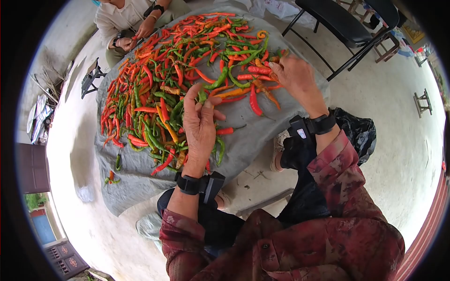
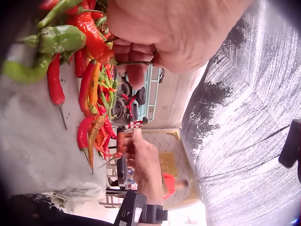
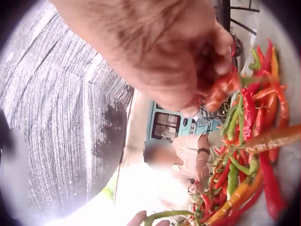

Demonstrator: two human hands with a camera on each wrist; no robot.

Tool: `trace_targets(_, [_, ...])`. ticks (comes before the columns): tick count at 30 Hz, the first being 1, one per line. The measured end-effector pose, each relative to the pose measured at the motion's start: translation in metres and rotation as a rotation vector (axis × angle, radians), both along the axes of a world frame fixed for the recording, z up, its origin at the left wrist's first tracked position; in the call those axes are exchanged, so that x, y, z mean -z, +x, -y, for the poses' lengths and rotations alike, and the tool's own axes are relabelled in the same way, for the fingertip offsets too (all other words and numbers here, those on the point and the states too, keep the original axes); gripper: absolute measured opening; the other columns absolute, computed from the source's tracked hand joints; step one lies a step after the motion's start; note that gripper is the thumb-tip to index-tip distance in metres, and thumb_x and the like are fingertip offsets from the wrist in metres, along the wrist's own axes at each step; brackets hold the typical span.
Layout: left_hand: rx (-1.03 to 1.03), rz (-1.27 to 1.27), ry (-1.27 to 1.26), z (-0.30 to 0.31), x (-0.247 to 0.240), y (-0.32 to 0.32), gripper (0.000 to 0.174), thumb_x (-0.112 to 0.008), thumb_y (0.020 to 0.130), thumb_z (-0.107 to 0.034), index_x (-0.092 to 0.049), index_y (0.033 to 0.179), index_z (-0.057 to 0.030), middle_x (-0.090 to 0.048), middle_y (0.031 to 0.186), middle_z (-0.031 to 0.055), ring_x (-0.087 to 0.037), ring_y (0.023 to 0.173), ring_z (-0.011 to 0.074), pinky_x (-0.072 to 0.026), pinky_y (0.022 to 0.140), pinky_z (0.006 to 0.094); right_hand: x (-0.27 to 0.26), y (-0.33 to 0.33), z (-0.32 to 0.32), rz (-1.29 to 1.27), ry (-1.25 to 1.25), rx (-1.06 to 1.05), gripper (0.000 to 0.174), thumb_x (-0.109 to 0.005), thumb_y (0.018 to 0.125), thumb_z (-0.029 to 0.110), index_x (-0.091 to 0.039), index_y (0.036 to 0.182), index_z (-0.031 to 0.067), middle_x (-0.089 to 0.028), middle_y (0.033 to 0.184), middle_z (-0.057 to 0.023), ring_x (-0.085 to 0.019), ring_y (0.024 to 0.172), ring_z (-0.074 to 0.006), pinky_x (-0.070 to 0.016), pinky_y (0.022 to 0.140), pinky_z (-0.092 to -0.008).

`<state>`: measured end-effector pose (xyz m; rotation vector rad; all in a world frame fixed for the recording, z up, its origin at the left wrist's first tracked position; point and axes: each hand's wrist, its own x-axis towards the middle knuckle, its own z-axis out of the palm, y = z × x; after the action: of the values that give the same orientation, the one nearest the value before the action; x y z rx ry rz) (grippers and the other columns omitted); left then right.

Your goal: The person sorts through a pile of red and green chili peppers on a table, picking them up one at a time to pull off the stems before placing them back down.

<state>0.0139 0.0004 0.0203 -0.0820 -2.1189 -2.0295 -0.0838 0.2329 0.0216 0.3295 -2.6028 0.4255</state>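
Observation:
My left hand is over the near side of the pepper heap, its thumb and fingers pinching a green chili pepper. In the left wrist view a thin stem shows between those fingers. My right hand is at the right edge of the heap and holds a wrinkled red chili pepper, partly hidden by the fingers. Red, green and orange chili peppers spread widely over a grey cloth. A few red peppers lie just below my right hand.
Across the heap sits another person, both hands at the peppers. A black folding chair stands at the back right. A black plastic bag lies beside my right knee. Small stools stand on the concrete floor.

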Motion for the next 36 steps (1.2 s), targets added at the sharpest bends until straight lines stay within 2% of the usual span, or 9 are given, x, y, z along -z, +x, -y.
trace_targets(3, [0.034,0.011,-0.088,-0.006,-0.004,0.001,0.046,-0.043,0.095,-0.015,-0.026,0.136,-0.0068,-0.063,0.09,0.008,-0.055,0.061,0.0077,-0.0445,0.058,0.0206,-0.005,0.007,0.023,-0.053,-0.236,-0.149,0.039,-0.06,0.081,0.041,-0.06,0.07,0.0033,-0.056,0.06,-0.0114,-0.057,0.06,-0.0307,-0.0442,0.055,-0.0394])
trace_targets(7, [0.128,0.079,-0.18,-0.012,-0.005,0.002,0.052,-0.043,0.095,-0.012,-0.019,0.14,-0.0075,-0.063,0.086,0.0075,-0.054,0.058,0.0069,-0.0452,0.056,0.0204,-0.008,0.033,0.065,0.606,-0.537,-0.63,0.03,-0.056,0.088,0.029,-0.059,0.077,0.0017,-0.05,0.057,-0.0063,-0.052,0.056,-0.0188,-0.0419,0.053,-0.0318])
trace_targets(11, [0.066,-0.033,-0.319,-0.015,0.0,0.0,0.049,-0.049,0.093,-0.011,-0.028,0.137,-0.0065,-0.062,0.087,0.0065,-0.055,0.067,0.0085,-0.0467,0.061,0.0229,-0.01,0.034,0.075,0.643,-0.616,-0.594,0.027,-0.057,0.088,0.028,-0.059,0.081,0.0018,-0.049,0.057,-0.0021,-0.049,0.055,-0.0131,-0.0393,0.051,-0.0284])
trace_targets(13, [-0.028,-0.212,-0.402,-0.007,0.002,-0.003,0.044,-0.053,0.091,-0.012,-0.038,0.132,-0.0056,-0.062,0.09,0.0071,-0.055,0.07,0.0092,-0.0467,0.059,0.024,-0.01,0.024,0.067,0.743,-1.261,-0.483,0.035,-0.058,0.086,0.035,-0.059,0.085,0.0006,-0.05,0.062,-0.0025,-0.048,0.054,-0.0096,-0.039,0.048,-0.0251])
trace_targets(19, [0.082,-0.05,0.297,0.01,-0.009,-0.004,0.018,-0.052,0.093,-0.024,-0.056,0.088,-0.0074,-0.054,0.08,-0.0023,-0.049,0.072,0.0066,-0.0407,0.065,0.0209,0.002,-0.004,0.027,0.723,-1.696,-0.303,0.026,-0.057,0.089,0.03,-0.061,0.09,0.0047,-0.051,0.071,0.0024,-0.044,0.056,-0.0052,-0.0364,0.048,-0.0205])
trace_targets(26, [0.127,-0.025,0.422,0.009,-0.005,-0.005,0.018,-0.053,0.092,-0.026,-0.057,0.089,-0.0078,-0.056,0.081,-0.0023,-0.051,0.072,0.0072,-0.0417,0.064,0.0219,-0.005,-0.013,0.0,0.686,-1.192,-0.211,0.031,-0.06,0.087,0.033,-0.061,0.086,0.0023,-0.048,0.064,0.0033,-0.043,0.051,-0.0068,-0.0355,0.045,-0.0237])
trace_targets(28, [0.126,-0.025,0.401,0.009,-0.006,-0.004,0.018,-0.053,0.092,-0.025,-0.057,0.09,-0.0075,-0.056,0.081,-0.0021,-0.051,0.071,0.0074,-0.0417,0.064,0.0219,0.002,-0.021,-0.006,0.368,-0.492,-0.172,0.034,-0.062,0.084,0.034,-0.062,0.08,0.0004,-0.051,0.06,-0.0019,-0.049,0.049,-0.0146,-0.0402,0.048,-0.0285])
trace_targets(31, [0.083,-0.002,0.392,0.004,-0.009,-0.005,0.015,-0.051,0.092,-0.019,-0.057,0.09,-0.0063,-0.056,0.079,-0.0012,-0.051,0.071,0.0082,-0.0418,0.064,0.0219,0.006,-0.01,-0.006,0.189,-0.164,-0.121,0.034,-0.065,0.081,0.033,-0.06,0.074,0.0002,-0.054,0.06,-0.01,-0.056,0.055,-0.0244,-0.0447,0.054,-0.0336])
trace_targets(36, [-0.038,0.111,0.492,0.004,-0.007,-0.007,0.015,-0.042,0.084,-0.002,-0.057,0.082,-0.0036,-0.055,0.075,0.0013,-0.05,0.066,0.0094,-0.0408,0.06,0.022,0.0,0.006,0.021,0.114,-0.178,-0.19,0.022,-0.065,0.079,0.023,-0.06,0.08,0.0023,-0.057,0.072,-0.0121,-0.059,0.068,-0.0297,-0.0465,0.06,-0.0374])
